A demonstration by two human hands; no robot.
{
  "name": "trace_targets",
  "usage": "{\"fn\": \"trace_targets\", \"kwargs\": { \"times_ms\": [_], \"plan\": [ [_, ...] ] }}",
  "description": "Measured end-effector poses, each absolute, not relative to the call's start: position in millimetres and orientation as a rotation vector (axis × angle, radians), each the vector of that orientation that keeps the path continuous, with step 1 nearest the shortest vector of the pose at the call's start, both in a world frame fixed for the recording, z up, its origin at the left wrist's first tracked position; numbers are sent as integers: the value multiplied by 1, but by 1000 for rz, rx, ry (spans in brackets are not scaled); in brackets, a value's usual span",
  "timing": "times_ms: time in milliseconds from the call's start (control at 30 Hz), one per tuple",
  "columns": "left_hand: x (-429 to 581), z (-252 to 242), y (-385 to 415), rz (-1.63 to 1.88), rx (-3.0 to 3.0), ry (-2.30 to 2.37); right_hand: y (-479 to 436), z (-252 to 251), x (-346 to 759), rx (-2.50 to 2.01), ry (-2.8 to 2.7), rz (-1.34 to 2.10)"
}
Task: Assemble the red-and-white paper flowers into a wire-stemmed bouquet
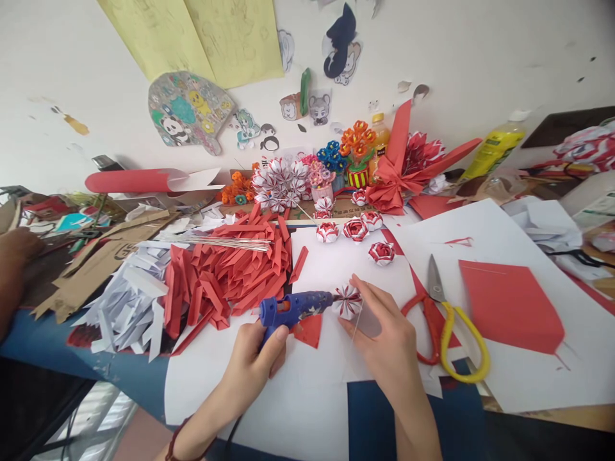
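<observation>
My left hand (262,358) is wrapped round the handle of a blue hot glue gun (298,308), whose nozzle points right. The nozzle tip meets a red-and-white paper flower (348,302), or sits just in front of it; I cannot tell which. Between the fingers of my right hand (387,330) is that flower, with a thin pale stick running down from it. A red paper piece (308,331) lies on the white sheet under the glue gun. Several finished paper flowers, one of them a red-and-white rose (382,253), rest beyond my hands.
Folded red paper strips (240,269) and white paper strips (129,301) are heaped at left, with thin sticks (216,241) on top. Scissors (444,326) lie right of my right hand, beside a red sheet (512,306). Bottles and flower bundles line the wall. Another person's arm (16,269) shows far left.
</observation>
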State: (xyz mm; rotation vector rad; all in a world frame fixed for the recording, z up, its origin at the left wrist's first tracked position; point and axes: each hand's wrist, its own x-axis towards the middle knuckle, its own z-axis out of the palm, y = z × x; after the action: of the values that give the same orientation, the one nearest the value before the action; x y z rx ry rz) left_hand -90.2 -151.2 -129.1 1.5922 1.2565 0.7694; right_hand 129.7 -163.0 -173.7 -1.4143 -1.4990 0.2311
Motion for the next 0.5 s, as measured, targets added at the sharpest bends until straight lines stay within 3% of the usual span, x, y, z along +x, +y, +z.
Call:
{"fn": "trace_targets", "kwargs": {
  "times_ms": [500],
  "plan": [
    [-97, -144, -154, 823, 1699, 1242, -163, -173, 130, -1405, -1497, 239]
  ]
}}
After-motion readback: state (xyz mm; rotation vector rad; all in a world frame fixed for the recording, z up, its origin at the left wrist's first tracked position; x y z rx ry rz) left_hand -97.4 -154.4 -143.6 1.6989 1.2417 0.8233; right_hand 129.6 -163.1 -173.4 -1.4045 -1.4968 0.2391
